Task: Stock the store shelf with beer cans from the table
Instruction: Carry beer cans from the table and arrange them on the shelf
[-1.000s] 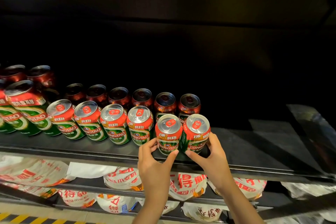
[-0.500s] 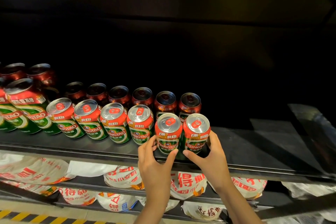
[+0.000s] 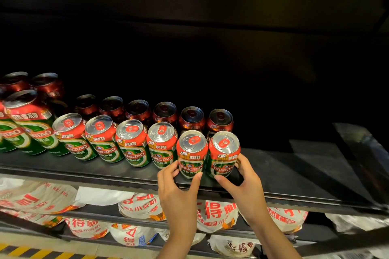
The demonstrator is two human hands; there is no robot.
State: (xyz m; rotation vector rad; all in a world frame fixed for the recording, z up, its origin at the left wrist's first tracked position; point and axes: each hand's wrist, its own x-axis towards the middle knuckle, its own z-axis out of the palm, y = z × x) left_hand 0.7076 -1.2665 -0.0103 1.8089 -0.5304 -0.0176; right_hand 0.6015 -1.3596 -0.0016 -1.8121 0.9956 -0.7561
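Two red-and-green beer cans stand at the right end of the front row on the dark shelf (image 3: 294,176). My left hand (image 3: 179,193) holds the left can (image 3: 191,153) low down, thumb on its right side and fingers on its left. My right hand (image 3: 244,183) holds the right can (image 3: 224,153) near its base, thumb in front and fingers behind. Several more cans (image 3: 130,143) line the shelf to the left in two rows, with a back row (image 3: 191,118) in shadow.
To the right of the cans the shelf surface is bare up to a dark side panel (image 3: 362,149). White and red bags (image 3: 216,214) fill the shelves below. A yellow-black floor stripe (image 3: 25,252) shows at the bottom left.
The two held cans have slid slightly back toward the row; my hands stay on them with little other movement.
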